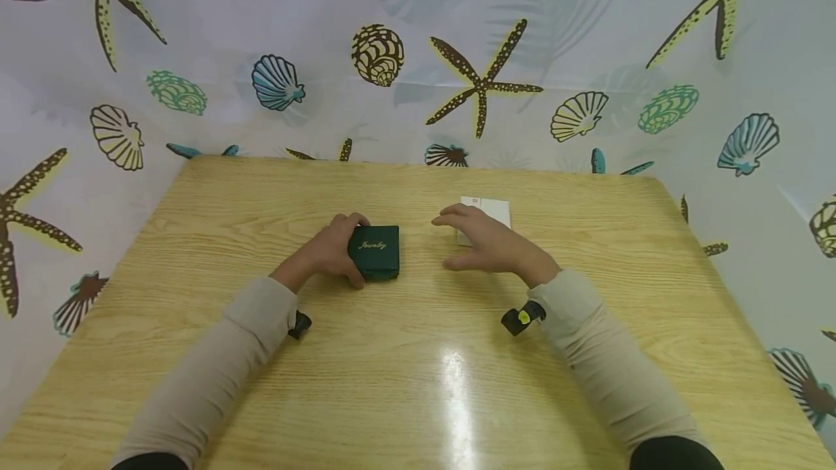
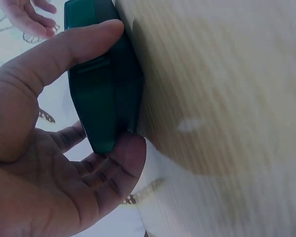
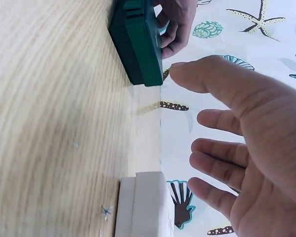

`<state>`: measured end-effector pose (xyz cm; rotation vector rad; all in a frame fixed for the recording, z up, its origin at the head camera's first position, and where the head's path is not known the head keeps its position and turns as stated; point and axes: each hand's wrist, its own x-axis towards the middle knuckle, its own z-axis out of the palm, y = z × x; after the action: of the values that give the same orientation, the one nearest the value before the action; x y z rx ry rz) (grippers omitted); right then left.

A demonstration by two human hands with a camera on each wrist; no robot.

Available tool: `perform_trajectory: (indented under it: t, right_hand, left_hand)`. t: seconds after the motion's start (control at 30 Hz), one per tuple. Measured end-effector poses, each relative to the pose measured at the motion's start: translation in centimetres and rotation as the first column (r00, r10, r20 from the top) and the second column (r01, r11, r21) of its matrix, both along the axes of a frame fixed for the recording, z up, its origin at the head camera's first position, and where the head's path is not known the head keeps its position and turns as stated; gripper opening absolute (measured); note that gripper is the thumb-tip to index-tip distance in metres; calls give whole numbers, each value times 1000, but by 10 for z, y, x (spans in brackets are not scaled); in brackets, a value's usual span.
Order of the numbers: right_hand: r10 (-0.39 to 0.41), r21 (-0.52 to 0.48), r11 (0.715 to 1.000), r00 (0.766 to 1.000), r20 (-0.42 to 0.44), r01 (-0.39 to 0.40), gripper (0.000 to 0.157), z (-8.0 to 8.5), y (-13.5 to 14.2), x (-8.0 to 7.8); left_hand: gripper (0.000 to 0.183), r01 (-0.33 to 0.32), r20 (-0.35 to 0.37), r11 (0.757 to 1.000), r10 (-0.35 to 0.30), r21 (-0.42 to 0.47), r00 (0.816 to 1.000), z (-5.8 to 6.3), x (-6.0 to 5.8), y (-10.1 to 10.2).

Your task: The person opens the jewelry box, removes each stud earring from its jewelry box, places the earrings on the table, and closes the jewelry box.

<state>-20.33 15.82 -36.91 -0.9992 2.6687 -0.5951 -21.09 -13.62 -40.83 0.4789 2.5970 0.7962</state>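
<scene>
A dark green jewelry box (image 1: pixel 374 249) with gold "Jewelry" lettering on its lid lies closed on the table. My left hand (image 1: pixel 329 251) grips it from the left, thumb along the near side and fingers at the far side; the left wrist view shows the thumb on the green box (image 2: pixel 96 98). To the right, my right hand (image 1: pixel 485 241) hovers with fingers spread and holds nothing. Behind and partly under that hand in the head view is a white box (image 1: pixel 495 210), partly hidden. In the right wrist view, the white box (image 3: pixel 147 205) stands apart from the fingers.
The wooden table (image 1: pixel 366 368) carries both boxes, with a bright light reflection near its front middle. A white curtain (image 1: pixel 418 6) printed with shells and starfish hangs behind and at the sides. Small dark cameras are strapped to both wrists.
</scene>
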Motion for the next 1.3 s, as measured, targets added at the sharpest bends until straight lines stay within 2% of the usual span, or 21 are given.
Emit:
perform_trajectory:
  t: [0.23,0.5,0.8,1.07,1.3]
  right_hand:
    - [-23,-18,1000,999,45,23,67,-7,-10,9]
    - [-12,-8,1000,999,46,12,70,-14,-20,14]
    - [25,1,1000,999,32,-25,74,-16,-27,18]
    - [94,17,995,995,-22,-93,67,-17,-32,23]
    - [121,37,992,993,-11,-120,76,-20,-33,27]
  left_hand:
    - [97,0,2,1000,0,-1,1000,-3,10,13]
    - [97,1,-1,1000,-1,9,1000,-1,25,28]
    - [99,-6,5,1000,5,23,1000,-4,38,41]
    - [98,-18,2,997,18,77,1000,-6,48,51]
    - [99,-19,-5,992,20,128,1000,-9,54,55]
